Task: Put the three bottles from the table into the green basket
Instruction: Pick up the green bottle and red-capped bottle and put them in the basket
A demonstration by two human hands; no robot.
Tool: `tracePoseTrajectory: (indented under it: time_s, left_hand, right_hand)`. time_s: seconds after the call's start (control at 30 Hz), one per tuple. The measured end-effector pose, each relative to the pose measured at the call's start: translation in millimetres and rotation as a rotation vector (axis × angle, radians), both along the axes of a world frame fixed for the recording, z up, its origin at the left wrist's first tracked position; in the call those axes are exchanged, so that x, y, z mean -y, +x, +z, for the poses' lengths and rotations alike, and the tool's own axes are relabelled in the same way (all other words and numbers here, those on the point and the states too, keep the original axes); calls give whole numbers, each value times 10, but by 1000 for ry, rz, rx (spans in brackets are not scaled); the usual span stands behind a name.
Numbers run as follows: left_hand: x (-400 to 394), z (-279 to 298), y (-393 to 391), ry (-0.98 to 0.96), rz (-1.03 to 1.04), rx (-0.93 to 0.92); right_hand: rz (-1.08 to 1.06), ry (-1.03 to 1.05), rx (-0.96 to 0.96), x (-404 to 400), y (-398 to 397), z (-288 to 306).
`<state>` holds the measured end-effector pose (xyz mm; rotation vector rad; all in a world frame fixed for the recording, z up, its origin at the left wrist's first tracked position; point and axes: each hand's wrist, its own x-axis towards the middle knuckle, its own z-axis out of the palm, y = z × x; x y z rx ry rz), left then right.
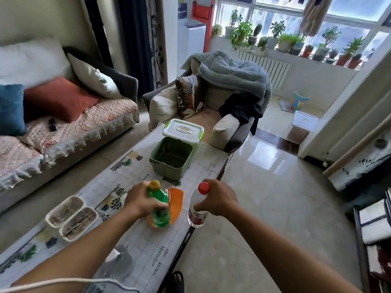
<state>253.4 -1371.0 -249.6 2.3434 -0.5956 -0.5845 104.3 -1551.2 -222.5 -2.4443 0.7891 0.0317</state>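
Note:
My left hand (141, 200) grips a green bottle (160, 210) with a yellow cap, upright over the table. Behind it stands an orange bottle (176, 203), partly hidden. My right hand (218, 198) holds a clear bottle (197, 208) with a red cap and dark red label at the table's right edge. The green basket (169, 160) stands empty farther along the table, beyond both hands.
A white box with a green-latched lid (183, 130) sits just behind the basket. Two white oblong trays (72, 216) lie on the table to the left. A sofa (63, 127) runs along the left and an armchair (211, 106) stands past the table's far end.

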Motion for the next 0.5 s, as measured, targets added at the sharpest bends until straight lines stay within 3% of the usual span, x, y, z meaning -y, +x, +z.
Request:
tracePoseTrajectory:
  time_s: [0.33, 0.5]
  left_hand:
    - [1013, 223, 1144, -12, 93, 37]
    - [1531, 166, 1531, -14, 245, 36]
  right_hand:
    - [84, -24, 10, 1219, 1342, -39]
    - [204, 8, -25, 1863, 1966, -141]
